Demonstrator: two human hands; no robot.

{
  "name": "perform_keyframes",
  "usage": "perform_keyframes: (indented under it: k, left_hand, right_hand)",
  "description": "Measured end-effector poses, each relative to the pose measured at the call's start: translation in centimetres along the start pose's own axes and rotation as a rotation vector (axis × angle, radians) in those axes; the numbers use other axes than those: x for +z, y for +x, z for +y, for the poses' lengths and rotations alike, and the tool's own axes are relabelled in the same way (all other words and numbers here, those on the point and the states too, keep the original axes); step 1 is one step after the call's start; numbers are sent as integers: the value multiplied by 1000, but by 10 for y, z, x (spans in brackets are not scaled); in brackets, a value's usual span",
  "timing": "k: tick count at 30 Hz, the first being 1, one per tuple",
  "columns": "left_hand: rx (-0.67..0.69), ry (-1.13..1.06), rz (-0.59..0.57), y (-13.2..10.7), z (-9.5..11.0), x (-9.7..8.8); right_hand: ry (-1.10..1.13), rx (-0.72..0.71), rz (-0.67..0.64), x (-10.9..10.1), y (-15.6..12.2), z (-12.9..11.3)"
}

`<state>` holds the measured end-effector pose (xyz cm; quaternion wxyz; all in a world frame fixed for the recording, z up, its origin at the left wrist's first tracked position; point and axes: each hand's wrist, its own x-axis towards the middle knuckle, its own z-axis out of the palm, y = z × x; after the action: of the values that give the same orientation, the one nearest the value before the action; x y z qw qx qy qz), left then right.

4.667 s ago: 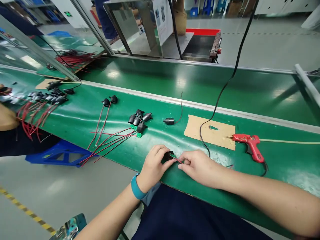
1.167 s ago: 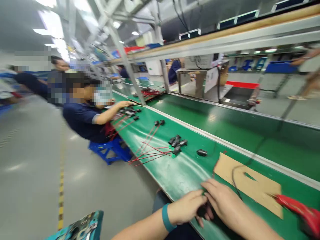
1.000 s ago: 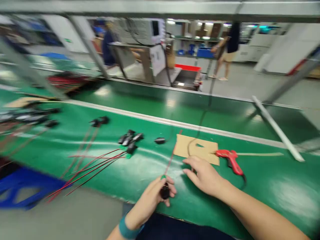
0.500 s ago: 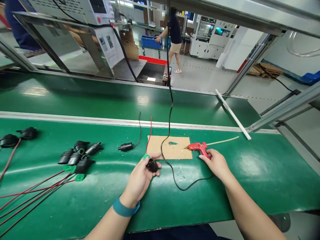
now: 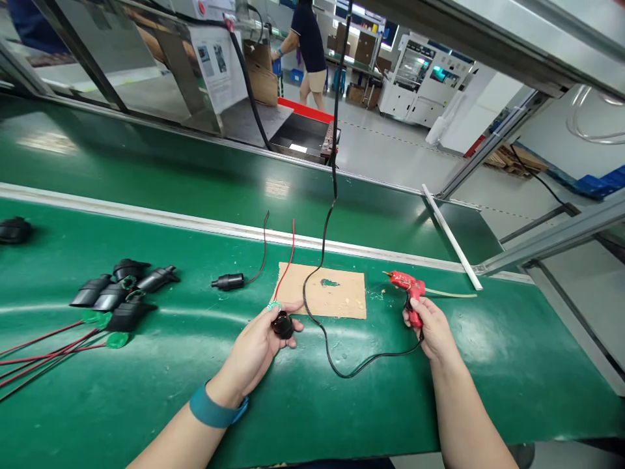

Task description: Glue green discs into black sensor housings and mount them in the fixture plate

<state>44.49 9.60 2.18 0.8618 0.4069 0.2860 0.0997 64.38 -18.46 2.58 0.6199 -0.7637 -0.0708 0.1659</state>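
Note:
My left hand (image 5: 254,345) holds a small black round part (image 5: 282,324) with a green tab and a red wire (image 5: 286,264) running up from it, just in front of a cardboard pad (image 5: 336,303). My right hand (image 5: 432,329) grips the handle of a red hot-glue gun (image 5: 407,286), lifted off the green belt (image 5: 342,404) to the right of the pad, its nozzle pointing left. A glue stick (image 5: 452,294) sticks out behind the gun. The gun's black cord (image 5: 322,260) loops over the pad and rises upward.
A single black part (image 5: 227,282) with a black wire lies left of the pad. A cluster of black parts (image 5: 117,296) with red wires lies farther left. A second green belt and a steel machine stand beyond. A person walks in the far aisle.
My right hand has closed on the glue gun and lifted it off the cardboard, drawing it to the right. My left hand still holds the black part.

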Motion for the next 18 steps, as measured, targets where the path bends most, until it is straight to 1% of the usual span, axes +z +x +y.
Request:
perform_keyframes:
  k: [3, 5, 7, 9, 11, 13, 16, 18]
  left_hand:
    - [22, 11, -55, -1, -1, -4]
    - [55, -1, -82, -2, -2, -6]
    - [95, -10, -84, -3, -3, -7]
    - [121, -12, -84, -4, -6, -7]
    - [133, -15, -93, -4, -10, -8]
    - [135, -20, -101, -4, -13, -9]
    - [135, -5, -102, -4, -15, -10]
    - [126, 10, -104, -4, -15, -10]
  right_hand:
    - [160, -5, -88, -1, -5, -12]
    - [278, 3, -201, 2, -8, -21]
    - [320, 17, -302, 9, -11, -30]
    - [247, 18, -337, 20, -15, -37]
    - [126, 0, -368, 32, -19, -43]
    - [8, -37, -468, 46, -22, -46]
    - [-114, -123, -668, 68, -27, -48]
    - [-168, -173, -737, 82, -30, -49]
